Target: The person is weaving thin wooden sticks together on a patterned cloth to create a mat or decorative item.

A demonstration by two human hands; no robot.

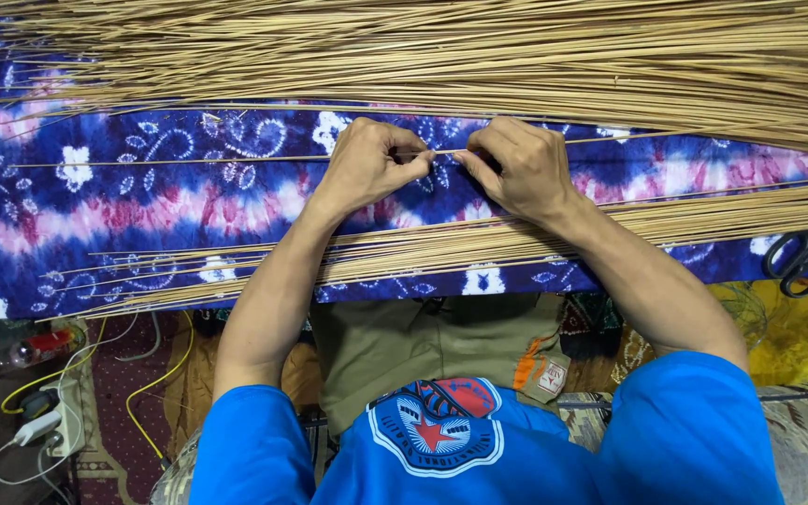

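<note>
My left hand and my right hand meet over a blue, pink and white tie-dye cloth. Both pinch one thin tan stick that runs left to right across the cloth, fingertips almost touching at its middle. A thick heap of the same tan sticks lies across the top of the view. A thinner bundle of sticks lies under my wrists, nearer my body.
Black-handled scissors lie at the cloth's right edge. At lower left on the floor are a white power strip with yellow and white cables and a plastic bottle. A yellow cloth lies at the right.
</note>
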